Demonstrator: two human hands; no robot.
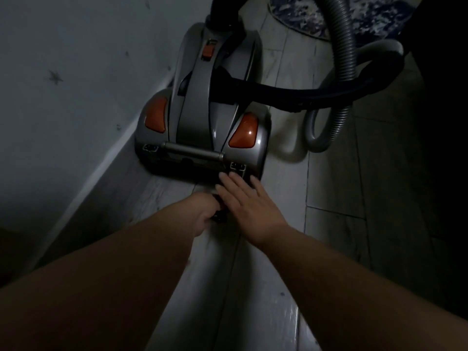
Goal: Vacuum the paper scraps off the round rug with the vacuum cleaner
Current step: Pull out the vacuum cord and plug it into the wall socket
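A grey canister vacuum cleaner (202, 102) with orange buttons stands on the floor against the wall. Its ribbed grey hose (340, 46) loops off to the right. My left hand (202, 211) is closed around a small black object, likely the power plug (219, 216), just behind the vacuum's rear. My right hand (249, 201) lies flat with fingers spread, fingertips touching the vacuum's rear edge beside the left hand. A black cord (234, 254) runs back along the floor toward me. The blue and white patterned round rug (311, 19) shows at the top; paper scraps cannot be made out in the dim light.
A pale wall (76, 84) with small star marks and a white baseboard runs along the left, close to the vacuum. Pale floor planks (286, 72) stretch ahead. The right side falls into deep shadow.
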